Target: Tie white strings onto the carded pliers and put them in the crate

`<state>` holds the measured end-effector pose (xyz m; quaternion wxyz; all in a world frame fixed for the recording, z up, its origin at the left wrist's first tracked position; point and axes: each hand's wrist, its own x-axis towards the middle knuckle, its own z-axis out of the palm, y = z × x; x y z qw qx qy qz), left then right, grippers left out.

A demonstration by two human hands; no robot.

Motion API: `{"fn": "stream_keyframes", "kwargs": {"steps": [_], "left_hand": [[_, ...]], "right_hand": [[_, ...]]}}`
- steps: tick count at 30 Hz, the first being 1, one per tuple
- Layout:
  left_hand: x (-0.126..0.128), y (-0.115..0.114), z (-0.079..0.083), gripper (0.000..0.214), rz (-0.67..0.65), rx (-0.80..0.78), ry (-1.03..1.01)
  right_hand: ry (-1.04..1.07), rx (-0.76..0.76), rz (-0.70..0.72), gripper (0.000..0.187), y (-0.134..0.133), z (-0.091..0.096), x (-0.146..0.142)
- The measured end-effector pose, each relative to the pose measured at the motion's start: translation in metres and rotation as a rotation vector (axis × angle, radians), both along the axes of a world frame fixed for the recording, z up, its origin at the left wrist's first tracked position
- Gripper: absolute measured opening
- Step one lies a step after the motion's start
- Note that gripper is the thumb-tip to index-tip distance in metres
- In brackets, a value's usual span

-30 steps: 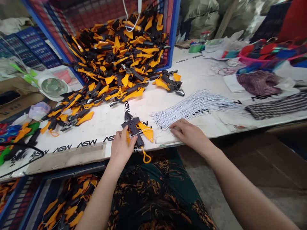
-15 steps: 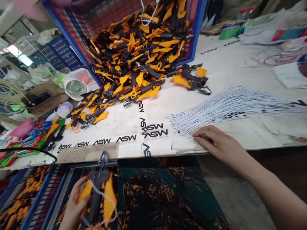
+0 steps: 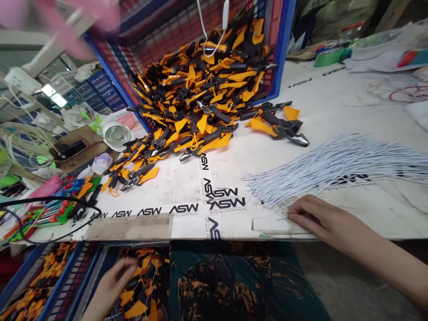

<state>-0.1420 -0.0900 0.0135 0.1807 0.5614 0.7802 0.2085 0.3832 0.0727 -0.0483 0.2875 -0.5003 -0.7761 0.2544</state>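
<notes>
My left hand [image 3: 115,278] is down below the table edge, over a blue crate [image 3: 88,267] of black-and-orange pliers. It is blurred; its fingers look loosely spread, and nothing shows in them. My right hand [image 3: 323,218] lies on the white table [image 3: 187,178] near its front edge, fingers together and pressed flat at the near end of a bundle of white strings [image 3: 334,167]. A big heap of black-and-orange pliers [image 3: 200,98] spills from a tipped blue crate [image 3: 281,49] onto the table. One pair of pliers [image 3: 281,125] lies apart, right of the heap.
A small white fan [image 3: 116,133], a cardboard box [image 3: 78,149] and coloured tools [image 3: 56,207] sit at the left. A black cable [image 3: 50,200] loops over the left table edge. Tape rolls and bags [image 3: 337,55] lie at the back right. My dark patterned lap [image 3: 234,285] is below the table.
My left hand carried a pair of pliers off the table down to the crate below and let it go. My right hand stayed at the strings. The view shifted left.
</notes>
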Motion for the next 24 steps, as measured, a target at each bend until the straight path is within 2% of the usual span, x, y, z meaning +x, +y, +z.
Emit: {"fn": "stream_keyframes", "kwargs": {"steps": [2,4,5,7,9,11,13,16,19,24], "left_hand": [[0.035,0.075,0.006,0.036,-0.182,0.037,-0.048],[0.073,0.156,0.01,0.028,-0.33,0.237,-0.024],[0.09,0.195,0.011,0.027,-0.367,0.33,0.01],[0.117,0.264,0.011,0.029,-0.365,0.393,0.013],[0.133,0.316,0.008,0.03,-0.352,0.403,0.008],[0.14,0.348,0.004,0.03,-0.345,0.384,0.01],[0.141,0.362,0.001,0.028,-0.353,0.365,0.026],[0.135,0.353,0.003,0.025,-0.395,0.37,0.065],[0.121,0.321,0.013,0.028,-0.433,0.395,0.105],[0.074,0.245,0.026,0.036,-0.528,0.339,0.109]], "right_hand": [[-0.037,-0.007,0.008,0.028,0.0,0.003,-0.003],[-0.068,0.022,0.008,0.027,-0.001,0.004,-0.006],[-0.085,0.041,0.002,0.026,-0.002,0.004,-0.008],[-0.118,0.068,-0.02,0.025,-0.005,0.005,-0.01],[-0.127,0.069,-0.032,0.023,-0.008,0.007,-0.009],[-0.1,0.054,-0.015,0.022,-0.011,0.011,-0.007],[-0.07,0.032,0.014,0.023,-0.012,0.014,-0.005],[-0.066,0.002,0.039,0.027,-0.011,0.017,-0.005],[-0.094,0.021,0.037,0.029,-0.007,0.016,-0.007],[-0.055,0.004,0.074,0.029,-0.004,0.015,-0.003]]}}
